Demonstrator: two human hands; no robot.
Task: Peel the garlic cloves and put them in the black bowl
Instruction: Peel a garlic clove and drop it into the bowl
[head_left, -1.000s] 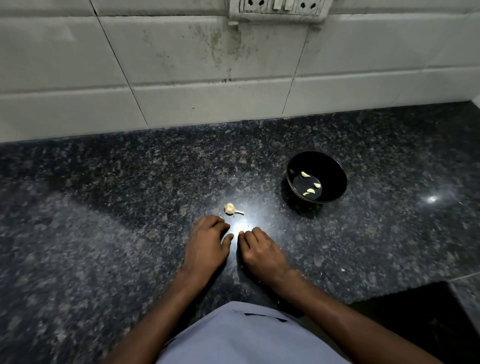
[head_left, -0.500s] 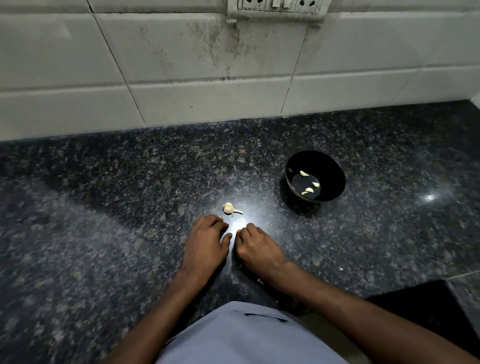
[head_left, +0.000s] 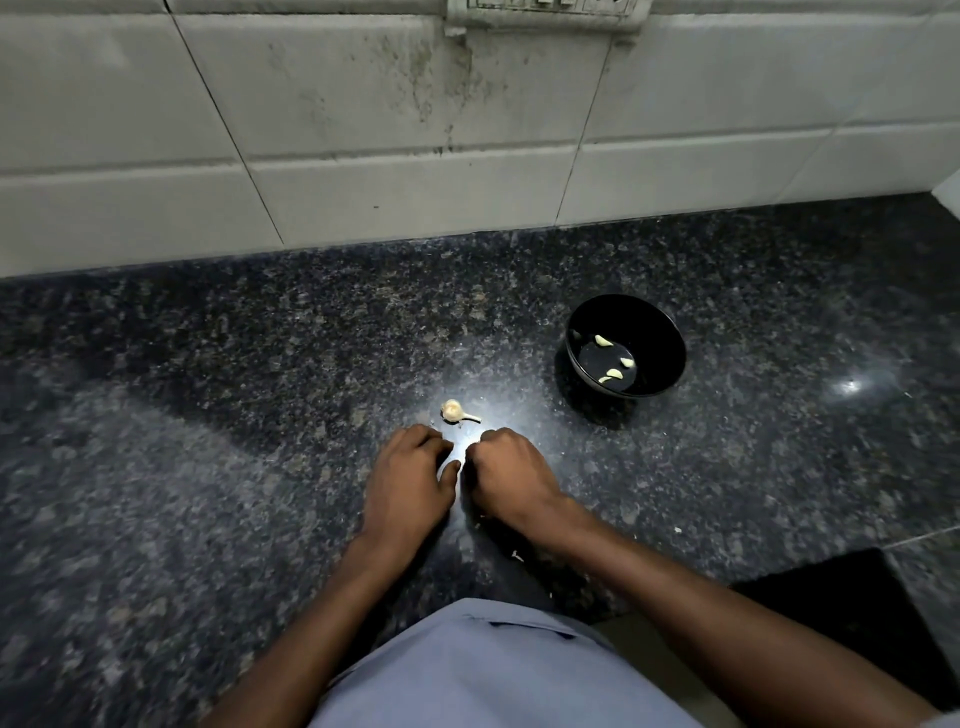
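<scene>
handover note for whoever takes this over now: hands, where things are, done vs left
Left hand: knuckles up, fingers curled down on the counter; whether it holds anything is hidden.
Right hand: same, fingers curled under, contents hidden. The two almost meet at the fingertips.
Bowl: far right of the hands, four peeled cloves inside.
Garlic piece with its stem: on the counter just beyond the left hand, untouched.
Left: peel that piece, plus any clove in the hands, and put them in the bowl.
</scene>
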